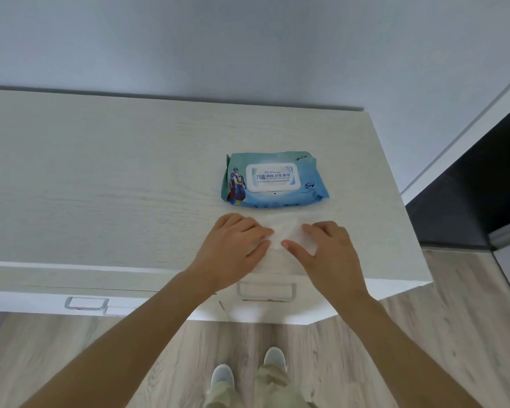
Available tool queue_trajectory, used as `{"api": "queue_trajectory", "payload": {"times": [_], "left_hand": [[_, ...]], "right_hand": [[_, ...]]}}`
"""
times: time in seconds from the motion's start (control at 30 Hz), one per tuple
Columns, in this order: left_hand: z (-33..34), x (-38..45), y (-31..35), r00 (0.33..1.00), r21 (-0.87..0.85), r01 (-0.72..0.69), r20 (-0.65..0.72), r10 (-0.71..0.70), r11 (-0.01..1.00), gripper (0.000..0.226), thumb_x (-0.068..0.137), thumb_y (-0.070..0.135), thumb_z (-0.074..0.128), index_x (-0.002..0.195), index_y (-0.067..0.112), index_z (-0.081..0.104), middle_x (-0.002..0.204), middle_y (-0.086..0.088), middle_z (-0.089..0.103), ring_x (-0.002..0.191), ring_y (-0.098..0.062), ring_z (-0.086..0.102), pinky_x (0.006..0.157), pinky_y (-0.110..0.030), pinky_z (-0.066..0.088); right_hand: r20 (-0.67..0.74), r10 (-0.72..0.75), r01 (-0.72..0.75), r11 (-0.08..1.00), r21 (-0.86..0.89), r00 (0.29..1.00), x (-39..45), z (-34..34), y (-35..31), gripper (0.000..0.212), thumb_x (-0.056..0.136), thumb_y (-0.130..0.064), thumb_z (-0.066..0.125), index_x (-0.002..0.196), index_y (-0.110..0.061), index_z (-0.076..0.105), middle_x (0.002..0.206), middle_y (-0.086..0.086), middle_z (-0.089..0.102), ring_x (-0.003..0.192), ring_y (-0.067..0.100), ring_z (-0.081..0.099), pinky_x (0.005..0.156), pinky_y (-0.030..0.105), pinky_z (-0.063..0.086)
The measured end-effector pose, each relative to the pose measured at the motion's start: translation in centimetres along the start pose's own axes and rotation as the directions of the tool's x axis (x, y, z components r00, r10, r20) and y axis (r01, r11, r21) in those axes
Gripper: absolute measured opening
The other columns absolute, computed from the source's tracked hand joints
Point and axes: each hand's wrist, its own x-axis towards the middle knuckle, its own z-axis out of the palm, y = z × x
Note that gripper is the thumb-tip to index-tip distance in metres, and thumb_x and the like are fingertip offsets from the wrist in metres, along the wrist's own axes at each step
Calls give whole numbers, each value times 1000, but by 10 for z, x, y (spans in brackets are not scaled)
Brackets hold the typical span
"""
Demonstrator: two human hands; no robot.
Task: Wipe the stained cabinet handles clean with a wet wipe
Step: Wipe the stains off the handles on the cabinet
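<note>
Seen from above, two bare hands rest side by side on the front part of a pale wood-grain cabinet top (100, 172). The left hand (233, 248) lies palm down with its fingers spread flat, fingertips pointing right. The right hand (327, 248) mirrors it, palm down, fingers pointing left. Between and partly under the fingertips of both hands lies a white wet wipe (286, 234), spread flat on the cabinet top. Both hands press on the wipe with flat, unclenched fingers; neither is curled around it. The wipe is nearly the same colour as the surface, so its edges are hard to make out.

Just behind the wipe, farther from the person, sits a blue wet wipe pack (274, 181) with a white flip lid, Chinese lettering and a cartoon superhero figure at its left end. The lid is shut. The pack lies near the hands but does not touch them.

Below the front edge of the cabinet top, two metal cabinet handles show. The right handle (265, 291) sits directly beneath the hands, between the two forearms. The left handle (86, 304) is well off to the left, with faint reddish marks near it.

Further down are a light wood-look floor (439, 334) and the person's pale shoes (223, 376). A plain grey-white wall (248, 48) rises behind the cabinet.
</note>
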Motion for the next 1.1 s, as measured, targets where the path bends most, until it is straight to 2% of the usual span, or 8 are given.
{"api": "queue_trajectory", "payload": {"times": [0.27, 0.4, 0.5, 0.63, 0.77, 0.9, 1.0, 1.1], "left_hand": [[4, 13, -6, 970, -165, 173, 198, -139, 971, 49, 90, 45, 59, 136, 33, 49, 91, 17, 51, 82, -2, 43, 88, -18, 27], [3, 20, -6, 990, -180, 135, 74, -123, 974, 23, 87, 37, 67, 100, 19, 72, 99, 5, 53, 93, -12, 44, 87, -26, 26], [1, 27, -5, 963, -381, 267, 78, -257, 885, 15, 87, 33, 68, 82, 20, 62, 80, 14, 54, 76, -4, 46, 80, -29, 29], [2, 25, -7, 988, -129, 153, 9, -153, 980, 23, 81, 20, 76, 98, 16, 61, 92, 6, 57, 86, -16, 51, 83, -27, 29], [3, 15, -9, 990, 5, -130, -54, 130, 991, 5, 79, 12, 76, 82, 14, 73, 83, 0, 66, 77, -25, 61, 80, -29, 31], [0, 7, -14, 995, -2, -63, 80, 63, 998, 35, 84, 46, 60, 96, 18, 76, 95, 2, 67, 91, -22, 62, 88, -32, 34], [0, 3, -18, 986, -17, -48, 159, 50, 999, 41, 79, 44, 72, 111, 17, 73, 105, -3, 64, 98, -26, 59, 89, -39, 41], [-1, 2, -17, 989, -57, -15, 147, 23, 998, 43, 88, 45, 55, 116, 16, 71, 104, -3, 63, 94, -23, 58, 85, -38, 42]], "right_hand": [[38, -94, 88, 987, 135, 995, 7, -2, -4, 19, 88, -18, 63, 105, -12, 71, 109, 1, 67, 99, 20, 57, 84, 21, 38], [164, -29, -46, 898, 438, 986, 20, -17, -5, 20, 84, -18, 67, 76, -35, 69, 71, -23, 67, 72, -5, 60, 67, 7, 42], [158, 71, -147, 821, 551, 985, 33, -26, -2, 19, 82, -21, 70, 71, -36, 66, 73, -17, 68, 72, 0, 61, 68, 15, 46], [104, 110, -140, 924, 355, 989, 38, -21, 3, 10, 81, -18, 70, 80, -24, 63, 82, -10, 59, 70, 2, 54, 68, 18, 43], [31, 59, -63, 985, 159, 998, 34, -13, 1, 3, 83, -16, 69, 81, -18, 67, 76, -7, 52, 65, 5, 48, 58, 12, 33], [23, 16, -21, 979, 205, 1000, 27, -9, -7, 20, 88, -30, 62, 91, -13, 73, 87, 2, 67, 72, 12, 59, 70, 14, 40], [42, 16, -22, 989, 143, 999, 22, -4, -12, 38, 84, -44, 63, 107, -14, 68, 105, -1, 65, 93, 15, 60, 86, 24, 44], [96, -51, 47, 998, 46, 994, 21, 2, -11, 41, 85, -36, 64, 121, -16, 61, 124, -4, 56, 113, 16, 48, 91, 21, 33]]}}
